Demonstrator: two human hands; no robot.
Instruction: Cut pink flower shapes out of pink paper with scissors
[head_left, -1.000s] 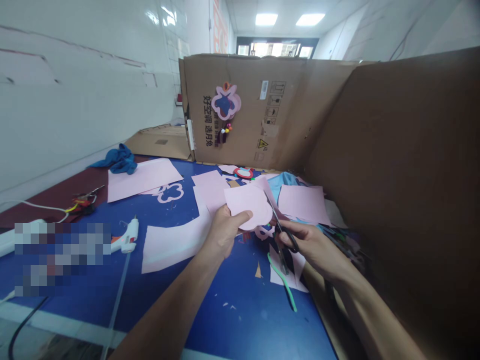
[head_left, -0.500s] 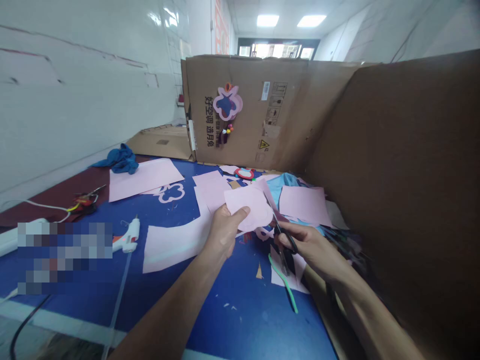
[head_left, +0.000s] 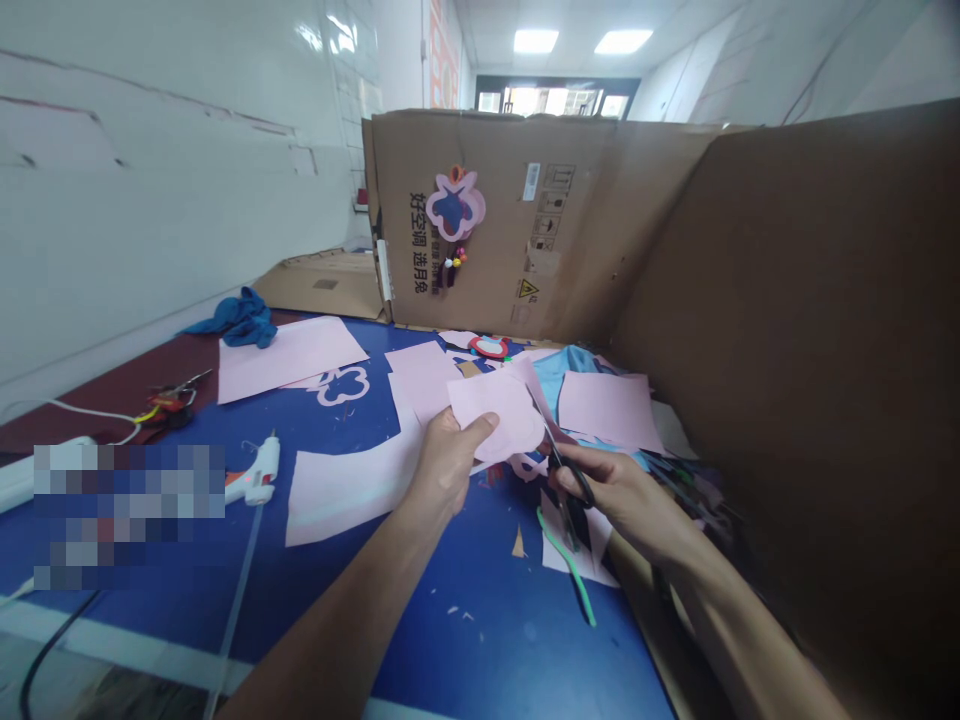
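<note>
Both hands were full above the blue table [head_left: 480,640]: the left hand [head_left: 442,462] pinched the pink paper [head_left: 495,400], thumb on top, and the right hand [head_left: 611,490] held the black scissors [head_left: 555,453] with a blade by the paper's right side, and the paper was up in the air between the two hands. To cut a neat edge, it looked best to snip slowly, turn the paper bit by bit, and keep the left hand far from the blades

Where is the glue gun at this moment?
In the head view, the glue gun is on the left side of the blue table, beside a pink sheet, left of the left hand.
</note>
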